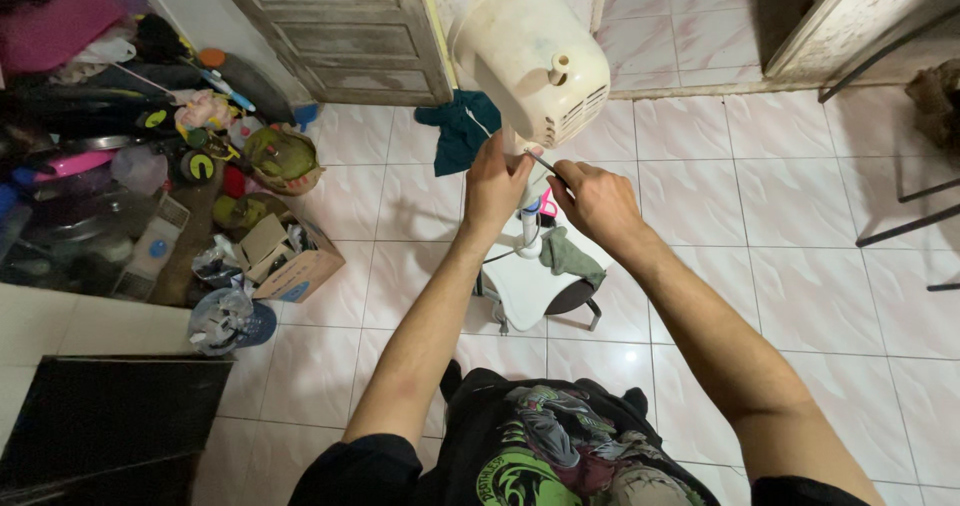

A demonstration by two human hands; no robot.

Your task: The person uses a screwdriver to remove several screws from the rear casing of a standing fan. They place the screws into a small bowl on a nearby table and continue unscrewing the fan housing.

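Note:
A cream-coloured fan motor housing [530, 51] stands on its white pole over a white base [530, 286]. My left hand [495, 181] grips the neck just under the housing. My right hand [595, 201] holds a thin dark tool, probably a screwdriver [545, 164], with its tip against the underside of the housing. A grey-green rag [570, 256] lies on the base, beside something small and pink.
A pile of clutter with a cardboard box [295, 266], bottles and a basket [283, 159] fills the left side. A dark teal cloth [460, 131] lies on the tiled floor by a worn wooden door [340, 26]. Dark metal legs [910, 226] stand at right.

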